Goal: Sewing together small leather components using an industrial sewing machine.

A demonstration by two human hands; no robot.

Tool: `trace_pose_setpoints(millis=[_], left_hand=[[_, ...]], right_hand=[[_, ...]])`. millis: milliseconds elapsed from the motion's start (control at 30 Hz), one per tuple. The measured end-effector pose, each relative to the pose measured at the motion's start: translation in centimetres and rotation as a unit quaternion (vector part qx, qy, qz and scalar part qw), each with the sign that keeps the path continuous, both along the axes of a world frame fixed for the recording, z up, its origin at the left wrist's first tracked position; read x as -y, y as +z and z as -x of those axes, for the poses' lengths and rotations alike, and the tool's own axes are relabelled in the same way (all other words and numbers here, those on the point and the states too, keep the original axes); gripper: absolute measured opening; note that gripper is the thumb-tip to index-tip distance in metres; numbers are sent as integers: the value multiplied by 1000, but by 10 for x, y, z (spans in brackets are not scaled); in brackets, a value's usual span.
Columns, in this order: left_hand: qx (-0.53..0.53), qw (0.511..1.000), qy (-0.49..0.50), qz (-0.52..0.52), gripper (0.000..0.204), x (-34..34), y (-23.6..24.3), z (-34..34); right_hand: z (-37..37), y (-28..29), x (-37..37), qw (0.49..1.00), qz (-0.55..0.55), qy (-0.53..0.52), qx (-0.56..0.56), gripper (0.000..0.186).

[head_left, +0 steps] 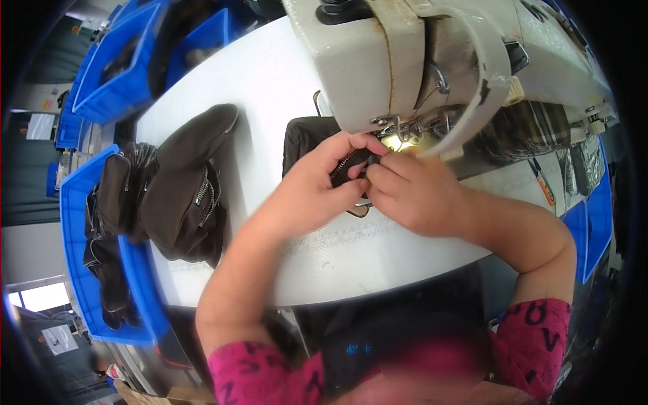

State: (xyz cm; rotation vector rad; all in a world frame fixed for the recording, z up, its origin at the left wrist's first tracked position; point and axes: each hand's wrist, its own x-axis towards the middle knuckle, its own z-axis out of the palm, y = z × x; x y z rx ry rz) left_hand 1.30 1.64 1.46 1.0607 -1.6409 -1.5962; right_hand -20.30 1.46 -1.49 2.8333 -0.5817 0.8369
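A dark brown zippered bag piece lies on the white table, beneath the head of a pale sewing machine. My left hand grips a zipper section of it, fingers curled round the edge. My right hand is closed on the same piece just right of my left, fingertips pinched close to the lit needle area; exactly what lies between them is partly hidden.
Finished-looking brown bags are heaped at left, beside a blue bin holding more. Other blue bins stand at upper left, another at right. An orange-handled tool and dark striped material lie right of the needle.
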Motion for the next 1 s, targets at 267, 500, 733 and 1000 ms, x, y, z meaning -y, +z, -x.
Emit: trace_pose_setpoints(millis=[267, 500, 733, 1000], left_hand=[[349, 771, 129, 516, 32, -5, -7, 28], [371, 753, 125, 530, 25, -3, -13, 30], [350, 813, 81, 458, 17, -12, -15, 32], [354, 835, 71, 416, 20, -15, -15, 29]], right_hand=[[7, -11, -12, 999, 38, -11, -28, 13], [8, -10, -11, 999, 28, -6, -24, 12], [12, -6, -13, 999, 23, 1, -26, 17], [11, -7, -16, 999, 37, -7, -27, 19]])
